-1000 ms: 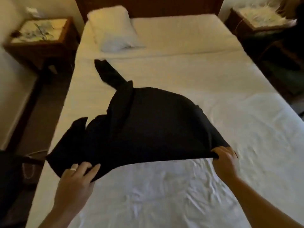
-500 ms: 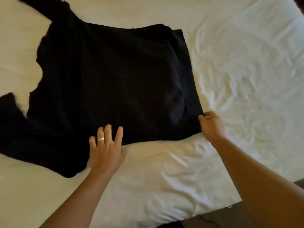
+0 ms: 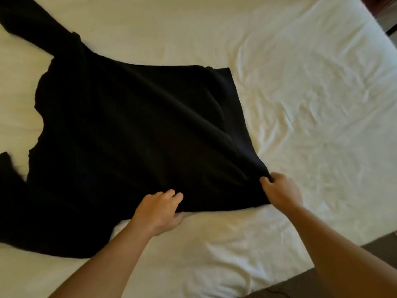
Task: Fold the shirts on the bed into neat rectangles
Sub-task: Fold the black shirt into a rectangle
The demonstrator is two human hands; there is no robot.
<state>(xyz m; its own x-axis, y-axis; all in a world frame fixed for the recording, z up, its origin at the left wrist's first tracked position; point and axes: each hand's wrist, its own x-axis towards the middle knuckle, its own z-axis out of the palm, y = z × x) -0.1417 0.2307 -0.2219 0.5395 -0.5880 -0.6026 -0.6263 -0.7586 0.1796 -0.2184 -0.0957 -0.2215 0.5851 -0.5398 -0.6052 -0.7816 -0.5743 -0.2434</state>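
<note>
A black long-sleeved shirt [image 3: 120,143] lies spread on the white bed sheet [image 3: 300,93], one sleeve reaching to the top left, the other bunched at the left edge. Its hem runs along the right side, with a fold of cloth showing there. My left hand [image 3: 159,211] grips the shirt's near edge, fingers curled over the fabric and thumb underneath. My right hand [image 3: 279,190] pinches the near right corner of the hem, lifting it slightly off the sheet.
The wrinkled sheet stretches bare to the right of the shirt and in front of it. The bed's near edge and dark floor [image 3: 322,282] show at the bottom right. A dark piece of furniture [image 3: 386,14] sits at the top right corner.
The shirt came down from the air onto the bed. My left hand, flat on the cloth half a second ago, moved right and now grips the near edge. My right hand kept the corner.
</note>
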